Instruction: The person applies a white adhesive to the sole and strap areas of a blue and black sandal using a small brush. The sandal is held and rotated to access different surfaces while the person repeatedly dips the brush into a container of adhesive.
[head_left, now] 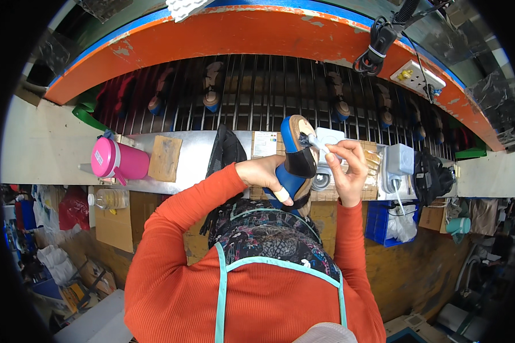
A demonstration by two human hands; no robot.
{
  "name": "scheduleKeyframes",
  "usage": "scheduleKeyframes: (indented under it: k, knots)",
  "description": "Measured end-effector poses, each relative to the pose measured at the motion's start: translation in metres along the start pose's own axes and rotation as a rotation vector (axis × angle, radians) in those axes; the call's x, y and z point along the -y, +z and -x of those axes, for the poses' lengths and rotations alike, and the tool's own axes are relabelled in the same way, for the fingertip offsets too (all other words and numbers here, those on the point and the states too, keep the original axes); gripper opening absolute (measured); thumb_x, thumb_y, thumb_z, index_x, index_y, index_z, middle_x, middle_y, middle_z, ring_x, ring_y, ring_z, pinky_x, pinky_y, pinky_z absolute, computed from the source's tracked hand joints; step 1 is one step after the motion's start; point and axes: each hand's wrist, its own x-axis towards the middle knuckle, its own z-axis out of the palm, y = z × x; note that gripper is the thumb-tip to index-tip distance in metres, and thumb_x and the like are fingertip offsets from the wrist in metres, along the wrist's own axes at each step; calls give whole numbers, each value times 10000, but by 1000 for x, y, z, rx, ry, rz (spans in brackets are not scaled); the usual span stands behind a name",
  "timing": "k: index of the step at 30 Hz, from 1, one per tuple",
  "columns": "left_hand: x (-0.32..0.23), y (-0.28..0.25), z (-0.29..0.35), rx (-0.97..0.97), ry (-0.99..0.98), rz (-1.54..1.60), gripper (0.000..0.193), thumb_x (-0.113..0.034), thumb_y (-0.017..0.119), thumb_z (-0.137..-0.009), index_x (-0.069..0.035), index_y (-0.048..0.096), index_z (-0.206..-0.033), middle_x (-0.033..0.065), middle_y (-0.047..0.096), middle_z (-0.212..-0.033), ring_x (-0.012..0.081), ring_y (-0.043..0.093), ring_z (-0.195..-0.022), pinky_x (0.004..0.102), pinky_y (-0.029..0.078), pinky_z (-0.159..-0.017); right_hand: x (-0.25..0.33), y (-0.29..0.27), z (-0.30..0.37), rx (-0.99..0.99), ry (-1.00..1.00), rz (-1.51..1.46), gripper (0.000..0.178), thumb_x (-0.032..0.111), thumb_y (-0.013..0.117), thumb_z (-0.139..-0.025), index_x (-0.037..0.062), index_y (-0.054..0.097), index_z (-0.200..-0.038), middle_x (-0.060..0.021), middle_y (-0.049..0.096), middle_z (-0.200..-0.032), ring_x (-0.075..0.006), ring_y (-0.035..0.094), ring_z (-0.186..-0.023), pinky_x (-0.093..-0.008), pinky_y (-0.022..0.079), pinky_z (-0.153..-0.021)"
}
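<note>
1. Your left hand (263, 173) is closed around one blue shoe (292, 136) with a black band (300, 163), its thumb, in a pale wrap (281, 195), lying along the lower part.
2. The shoe is held up between your two hands, over the bench (197, 150) and ahead of your apron (269, 234).
3. Its long axis runs roughly away from you: the rounded, brown-edged end points at the rack (252, 91), the other end back toward your apron, and the underside faces your right.
4. Your right hand (351, 168) is nearly closed at thumb and forefinger, pinching one slim, pale applicator (319, 144); its far end is at the shoe's underside, though contact is too small to confirm.
5. On the rack you can count four plainer shoes, two left (213, 86) and two right (340, 100); dimmer ones toward the ends are hard to number.
6. Around you: one pink jug (120, 159), one brown pad (165, 158), one blue crate (377, 223).
</note>
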Motion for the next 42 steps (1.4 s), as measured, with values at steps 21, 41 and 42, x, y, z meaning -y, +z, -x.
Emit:
scheduleKeyframes:
  k: [21, 41, 42]
  knots:
    - [19, -1, -14, 317, -31, 389, 900, 25, 871, -470, -4, 529, -1302, 142, 609, -1248, 248, 563, -1170, 369, 429, -1021, -28, -29, 49, 19, 283, -28, 155, 49, 749, -782, 19, 735, -933, -57, 593, -928, -142, 568, -857, -246, 468, -727]
    - [11, -9, 34, 165, 503, 974, 1083, -872, 488, -698, 1, 459, -1337, 88, 523, -935, 201, 541, -815, 463, 365, -947, -110, -21, 187, -167, 451, 932, 57, 214, 718, -789, 162, 732, -809, -16, 615, -781, -194, 592, -734, -378, 316, -718]
    - [15, -6, 35, 128, 481, 1059, 1024, -849, 441, -755, -4, 465, -1332, 98, 532, -957, 206, 556, -812, 468, 363, -951, -113, -19, 183, -158, 432, 940, 41, 197, 718, -774, 162, 722, -795, -24, 604, -775, -202, 593, -753, -381, 324, -720]
